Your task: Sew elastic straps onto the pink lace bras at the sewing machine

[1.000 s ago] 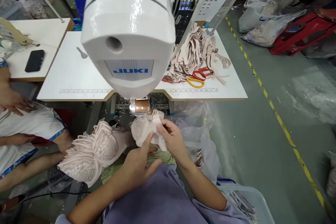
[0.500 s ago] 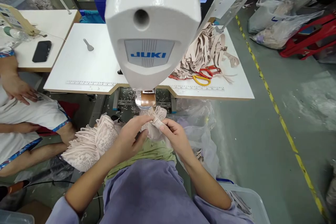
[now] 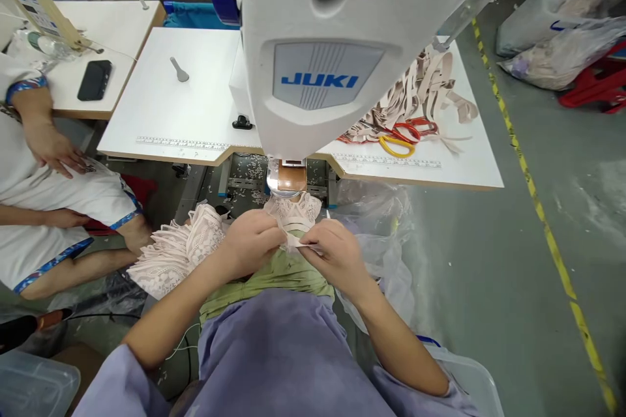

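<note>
A pale pink lace bra (image 3: 296, 210) hangs just below the metal arm end (image 3: 287, 179) of a white JUKI sewing machine (image 3: 337, 26). My left hand (image 3: 257, 241) is closed on the bra's near edge, fingers curled over the fabric. On the other side, my right hand (image 3: 335, 251) pinches the same edge between thumb and fingers. A short pale strip of it stretches between the two hands, above my green-covered lap (image 3: 274, 277). Beside my left forearm lies a stack of similar lace bras (image 3: 180, 247).
Cream fabric strips (image 3: 425, 91) and scissors with red and yellow handles (image 3: 398, 143) lie on the white table (image 3: 161, 104), right of the machine. A seated person (image 3: 53, 150) is at the left. Plastic bags (image 3: 376, 221) hang under the table's right side.
My left hand has gone from a loose pinch to fingers curled over the fabric. Both hands now hold the bra's edge stretched between them, slightly lower. The camera view has shifted.
</note>
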A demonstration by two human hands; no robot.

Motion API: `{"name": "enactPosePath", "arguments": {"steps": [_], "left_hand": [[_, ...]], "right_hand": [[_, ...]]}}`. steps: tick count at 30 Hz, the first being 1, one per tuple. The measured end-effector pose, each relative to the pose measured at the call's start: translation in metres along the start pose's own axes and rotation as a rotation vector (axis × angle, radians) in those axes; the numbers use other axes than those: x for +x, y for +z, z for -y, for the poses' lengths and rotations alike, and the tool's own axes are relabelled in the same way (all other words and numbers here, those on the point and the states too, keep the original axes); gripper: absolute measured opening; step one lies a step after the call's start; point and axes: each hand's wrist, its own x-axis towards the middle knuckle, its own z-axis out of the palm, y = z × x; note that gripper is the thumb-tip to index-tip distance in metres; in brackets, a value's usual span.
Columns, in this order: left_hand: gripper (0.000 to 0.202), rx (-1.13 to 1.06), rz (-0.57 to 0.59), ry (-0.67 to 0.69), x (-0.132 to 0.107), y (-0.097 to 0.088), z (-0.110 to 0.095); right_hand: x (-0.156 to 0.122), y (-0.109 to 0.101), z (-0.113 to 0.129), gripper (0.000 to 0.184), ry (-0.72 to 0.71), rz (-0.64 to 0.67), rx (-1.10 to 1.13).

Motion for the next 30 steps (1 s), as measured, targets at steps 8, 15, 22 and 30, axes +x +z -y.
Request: {"name": "enactPosePath", "arguments": {"steps": [8,15,22,30], "left_hand": [[0.013,0.067,-0.142,0.085,-0.014,0.006,0.003],[0.010,0.026,-0.157,0.078,-0.012,0.006,0.004],[0.010,-0.329,-0.093,-0.330,-0.008,0.007,-0.011],[0.008,-0.480,-0.092,-0.512,-0.018,0.018,-0.018]], "right_hand": [[0.002,0.009,-0.001,0.012,-0.170,-0.143,-0.048],[0.001,0.013,-0.006,0.007,-0.149,-0.114,-0.056],[0.000,0.016,-0.004,0.009,-0.058,-0.044,0.020],[-0.010,0.022,-0.004,0.016,0.149,-0.001,0.084]]}}
